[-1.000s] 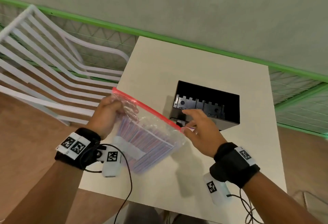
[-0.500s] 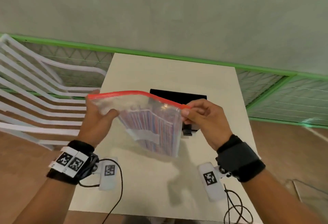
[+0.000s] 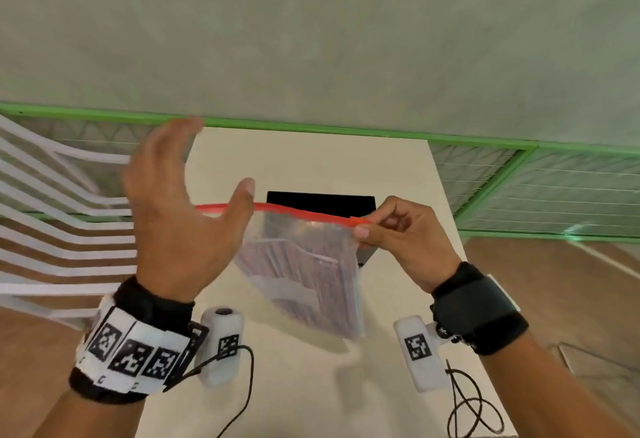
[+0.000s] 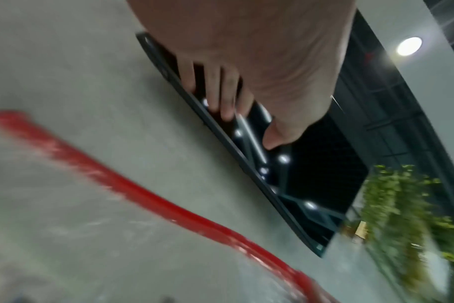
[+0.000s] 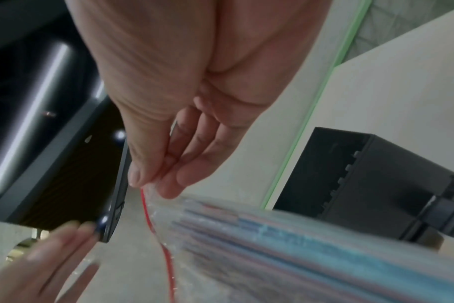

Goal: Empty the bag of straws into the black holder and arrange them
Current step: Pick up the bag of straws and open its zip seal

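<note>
Cream table (image 3: 311,385) before a grey wall. Right hand (image 3: 401,240) pinches one corner of the red-zipped bag of straws (image 3: 311,274), hanging above the table before the black holder (image 3: 322,200). Left hand (image 3: 180,215) spread, holding nothing. Risk: single-corner pinch slips, the bag drops or swings and straws scatter.

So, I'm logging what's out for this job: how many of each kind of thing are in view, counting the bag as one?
Bag of straws: 1
Black holder: 1
Table: 1
White chair: 1
Total: 4
</note>
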A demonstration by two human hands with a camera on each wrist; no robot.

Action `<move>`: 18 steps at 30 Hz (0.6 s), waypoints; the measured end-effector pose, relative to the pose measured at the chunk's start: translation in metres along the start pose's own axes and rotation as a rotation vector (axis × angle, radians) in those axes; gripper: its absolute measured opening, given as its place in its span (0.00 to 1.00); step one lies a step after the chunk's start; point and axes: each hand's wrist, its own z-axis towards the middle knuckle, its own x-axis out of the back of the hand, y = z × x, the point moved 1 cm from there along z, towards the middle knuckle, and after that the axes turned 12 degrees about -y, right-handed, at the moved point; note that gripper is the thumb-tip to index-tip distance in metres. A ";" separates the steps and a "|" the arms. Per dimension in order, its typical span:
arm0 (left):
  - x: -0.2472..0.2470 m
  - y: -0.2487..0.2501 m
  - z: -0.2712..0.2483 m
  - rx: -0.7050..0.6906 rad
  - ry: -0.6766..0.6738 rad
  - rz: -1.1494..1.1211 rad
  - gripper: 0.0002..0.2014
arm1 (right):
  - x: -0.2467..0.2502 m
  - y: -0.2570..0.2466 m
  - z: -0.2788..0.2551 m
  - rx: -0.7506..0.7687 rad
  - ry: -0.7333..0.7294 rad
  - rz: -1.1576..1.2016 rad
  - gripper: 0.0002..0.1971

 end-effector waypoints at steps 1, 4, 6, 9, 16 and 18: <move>-0.009 0.012 0.000 -0.097 -0.153 -0.069 0.27 | -0.001 0.000 0.001 -0.005 -0.024 -0.016 0.05; -0.048 0.036 -0.008 -0.288 -0.609 -0.185 0.14 | -0.004 0.002 0.003 -0.024 -0.075 -0.050 0.05; -0.070 0.040 -0.013 -0.274 -0.757 -0.254 0.11 | -0.004 0.002 0.002 -0.029 -0.093 -0.080 0.03; -0.084 0.036 -0.012 -0.188 -0.780 -0.389 0.10 | 0.000 0.002 -0.003 -0.032 -0.088 -0.116 0.04; -0.087 0.029 -0.009 -0.008 -0.810 -0.594 0.06 | 0.006 0.006 -0.010 -0.037 -0.068 -0.139 0.06; -0.087 0.024 -0.009 0.013 -0.827 -0.590 0.05 | 0.007 0.005 -0.011 -0.036 -0.065 -0.155 0.06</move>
